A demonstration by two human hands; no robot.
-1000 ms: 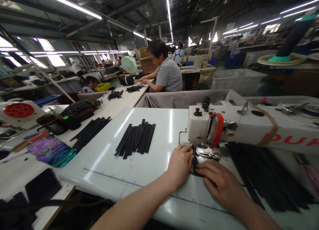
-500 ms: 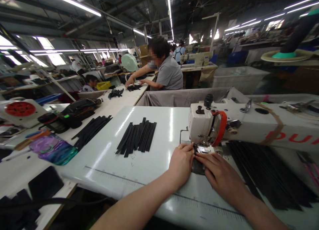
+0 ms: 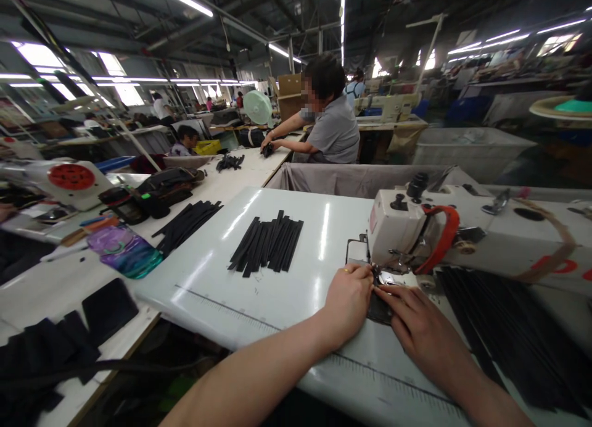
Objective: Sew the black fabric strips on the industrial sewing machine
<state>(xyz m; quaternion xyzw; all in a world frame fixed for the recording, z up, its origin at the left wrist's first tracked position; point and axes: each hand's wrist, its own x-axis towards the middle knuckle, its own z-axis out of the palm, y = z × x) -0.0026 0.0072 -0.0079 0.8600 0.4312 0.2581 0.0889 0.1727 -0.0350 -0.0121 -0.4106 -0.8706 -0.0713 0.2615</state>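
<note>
At the presser foot of a white sewing machine (image 3: 402, 229), my left hand (image 3: 349, 297) is closed, its fingertips pressed on a small black fabric piece (image 3: 379, 310). From the other side my right hand (image 3: 423, 322) reaches in, index finger pointing at the foot, its fingers and thumb gripping the same piece by its right edge. Fingers and foot hide most of the piece. Left of my hands, a bundle of short black strips (image 3: 268, 245) lies on the machine's pale table (image 3: 296, 303). Long black strips (image 3: 509, 334) spread out right of my right hand, beneath the machine arm.
More black strips (image 3: 189, 223) lie on the left bench, near a purple and teal pouch (image 3: 123, 251) and dark fabric pieces (image 3: 108, 310). A co-worker (image 3: 335, 128) bends over the far bench, handling black pieces. Behind the machine is a cloth-lined bin (image 3: 319, 177).
The view has turned slightly left, so the scene sits further right. Both my hands stay at the presser foot with the fabric piece. The co-worker's hands have come together over the black pieces.
</note>
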